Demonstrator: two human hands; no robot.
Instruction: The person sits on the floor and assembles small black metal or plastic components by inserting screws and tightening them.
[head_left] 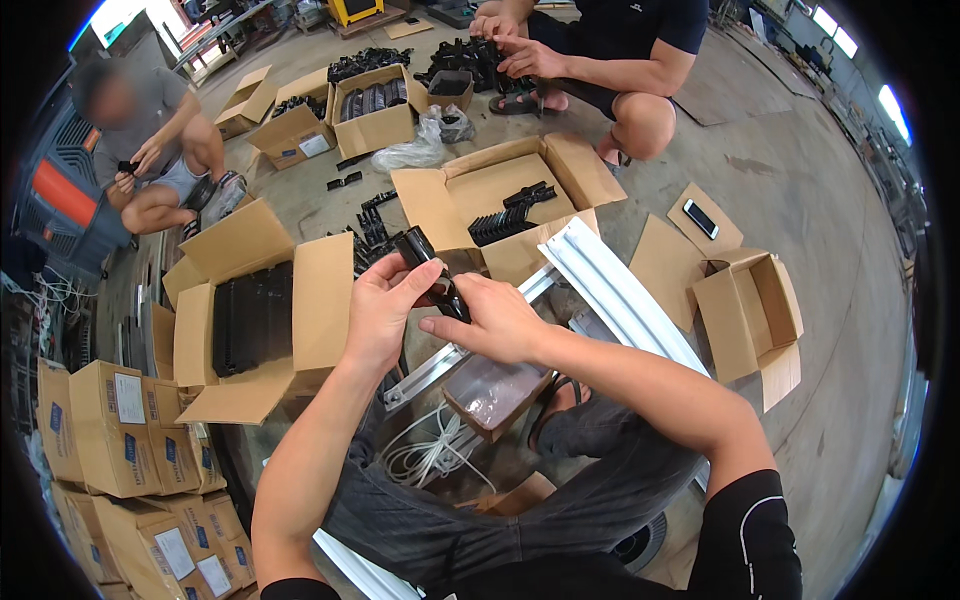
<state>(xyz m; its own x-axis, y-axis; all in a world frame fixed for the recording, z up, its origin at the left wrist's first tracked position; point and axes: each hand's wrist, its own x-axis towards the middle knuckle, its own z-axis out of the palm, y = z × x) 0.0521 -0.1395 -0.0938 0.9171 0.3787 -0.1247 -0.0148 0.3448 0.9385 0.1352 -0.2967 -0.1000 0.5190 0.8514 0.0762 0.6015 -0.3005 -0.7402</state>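
Note:
Both my hands are closed on a glossy black plastic part [415, 246] in front of me. Thumb and fingers of my left hand [382, 302] pinch its upper end. My right hand [497, 318] grips the lower end from the right, its thumb stretched towards the left. The fingers partly cover the part, so its exact kind does not show. Just beyond it stands an open cardboard box [425, 205] with a row of black plastic pieces [503, 226] inside. More black pieces [372, 226] lie on the floor left of that box.
Left of me is an open carton [335, 290] holding dark pieces, with stacked cartons [105, 430] nearer. White metal profiles [625, 290], a small open box [745, 310] and a phone [700, 219] lie right. White cable [432, 455] coils below my hands. Two people handle black parts farther off.

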